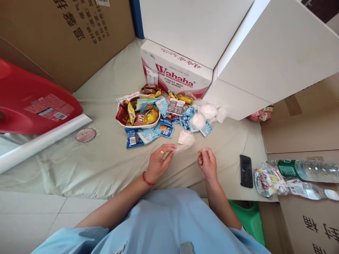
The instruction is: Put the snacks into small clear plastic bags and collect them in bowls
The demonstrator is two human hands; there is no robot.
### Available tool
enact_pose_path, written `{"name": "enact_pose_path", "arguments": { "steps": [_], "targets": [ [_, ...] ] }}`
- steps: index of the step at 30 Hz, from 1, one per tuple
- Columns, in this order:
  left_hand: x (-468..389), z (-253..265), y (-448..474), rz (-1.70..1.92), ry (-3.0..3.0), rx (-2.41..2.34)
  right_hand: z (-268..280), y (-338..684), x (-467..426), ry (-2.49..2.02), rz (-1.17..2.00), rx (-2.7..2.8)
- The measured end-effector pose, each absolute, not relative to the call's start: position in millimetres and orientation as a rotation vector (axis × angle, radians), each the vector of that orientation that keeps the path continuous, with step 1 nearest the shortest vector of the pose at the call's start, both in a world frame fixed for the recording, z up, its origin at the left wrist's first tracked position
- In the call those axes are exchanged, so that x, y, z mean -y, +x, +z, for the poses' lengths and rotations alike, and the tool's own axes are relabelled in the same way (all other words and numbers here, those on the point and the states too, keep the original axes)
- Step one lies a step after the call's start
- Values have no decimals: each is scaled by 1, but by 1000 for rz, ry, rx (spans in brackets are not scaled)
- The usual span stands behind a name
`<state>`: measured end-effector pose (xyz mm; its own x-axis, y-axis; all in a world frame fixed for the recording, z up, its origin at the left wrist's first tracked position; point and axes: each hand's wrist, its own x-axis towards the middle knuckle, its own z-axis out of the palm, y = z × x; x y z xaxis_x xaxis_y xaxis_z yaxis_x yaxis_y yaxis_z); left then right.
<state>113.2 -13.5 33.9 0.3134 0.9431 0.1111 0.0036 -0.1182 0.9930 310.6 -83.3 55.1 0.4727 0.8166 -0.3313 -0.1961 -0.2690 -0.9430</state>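
My bag (185, 138), small, clear and white inside, lies near the centre of the frame, its loose end trailing down toward me. My left grip (159, 162), just below and left of it, has that end pinched between thumb and fingers; a ring (162, 152) and a red band (147, 179) show on that hand and wrist. My right grip (208, 164) is to the right, apart from the bag, fingers curled in and closed; I cannot tell whether something thin sits between the tips.

Above and right of the bag are more white bags (208, 110), touching blue packets (166, 131) that spread leftward to a white tray (148, 126) heaped with snacks (131, 113). Behind the heap stands a Wahaha box (182, 63).

All this is on a cloth-covered counter (111, 162). At the left of the frame I see a disc (85, 135), a white roll (50, 143) and a red jug (29, 95); at the right, a phone (246, 171) and two bottles (312, 171). A green stool (249, 218) shows at the lower right.
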Motion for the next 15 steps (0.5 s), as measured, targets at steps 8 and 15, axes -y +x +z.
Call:
{"name": "enact_pose_path", "arguments": {
  "steps": [8,15],
  "targets": [
    [18,29,99,1061,1842,-910,63,281,65,-1395,1380,563],
    [3,20,71,1015,1451,-1165,61,290,71,-1425,1471,619]
  ]
}}
